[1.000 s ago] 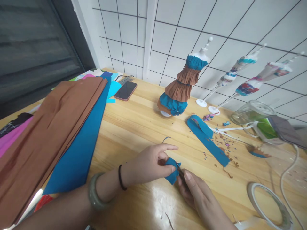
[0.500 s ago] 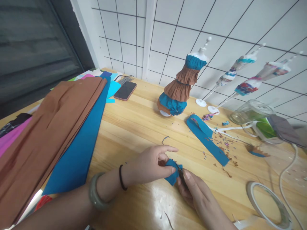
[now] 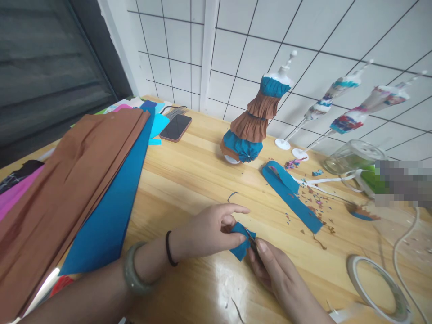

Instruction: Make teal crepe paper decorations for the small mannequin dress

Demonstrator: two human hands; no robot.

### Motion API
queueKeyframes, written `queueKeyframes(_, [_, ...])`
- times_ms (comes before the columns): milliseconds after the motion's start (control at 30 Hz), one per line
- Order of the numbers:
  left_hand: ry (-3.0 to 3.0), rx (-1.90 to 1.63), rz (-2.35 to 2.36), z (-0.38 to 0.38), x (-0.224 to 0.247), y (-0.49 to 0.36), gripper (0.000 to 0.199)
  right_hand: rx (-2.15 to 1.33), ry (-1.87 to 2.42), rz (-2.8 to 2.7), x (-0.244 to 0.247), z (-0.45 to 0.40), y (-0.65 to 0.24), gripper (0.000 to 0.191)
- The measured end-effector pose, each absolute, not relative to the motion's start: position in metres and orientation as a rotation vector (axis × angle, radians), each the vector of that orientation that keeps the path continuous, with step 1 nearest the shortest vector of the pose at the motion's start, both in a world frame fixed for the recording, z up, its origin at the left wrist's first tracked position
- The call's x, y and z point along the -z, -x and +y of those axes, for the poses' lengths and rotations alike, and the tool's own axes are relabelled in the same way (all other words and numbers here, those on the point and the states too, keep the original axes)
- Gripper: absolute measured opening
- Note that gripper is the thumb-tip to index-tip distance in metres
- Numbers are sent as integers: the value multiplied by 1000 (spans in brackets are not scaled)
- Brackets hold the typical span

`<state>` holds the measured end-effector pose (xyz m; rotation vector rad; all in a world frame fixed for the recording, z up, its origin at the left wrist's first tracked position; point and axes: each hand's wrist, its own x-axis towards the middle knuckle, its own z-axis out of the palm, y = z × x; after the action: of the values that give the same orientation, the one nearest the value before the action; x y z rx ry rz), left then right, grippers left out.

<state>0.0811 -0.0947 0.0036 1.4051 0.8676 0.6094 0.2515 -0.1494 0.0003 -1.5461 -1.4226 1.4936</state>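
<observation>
Near the front centre, my left hand [image 3: 216, 229] pinches a small folded piece of blue crepe paper [image 3: 239, 252] between thumb and fingers, its index finger stretched out above. My right hand [image 3: 270, 265] is closed around small scissors [image 3: 251, 240], whose blades lie at the right part of the blue piece. Most of the scissors' handle is hidden in the fingers. Behind the hands stands a small mannequin [image 3: 261, 114] in tiered brown and blue crepe paper. A long blue strip [image 3: 297, 204], folded over at its far end, lies to the right among brown and blue scraps.
Large brown sheets [image 3: 81, 171] and blue sheets [image 3: 111, 216] cover the left side, with a phone [image 3: 176, 127] beyond. Two more mannequins [image 3: 337, 96] stand at the back right, near a glass jar [image 3: 354, 156]. A tape roll [image 3: 378, 288] and a white cable [image 3: 398, 247] are at right.
The scissors' blades and the blue piece have shifted very slightly, along with both hands. Both hands keep their hold.
</observation>
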Motion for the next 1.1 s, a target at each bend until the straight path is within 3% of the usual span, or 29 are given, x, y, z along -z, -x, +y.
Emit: queueKeyframes(1100, [-1340,-601,816,-92,-2,-76,54,-1520,1540,-1425,7,-151,-255,39])
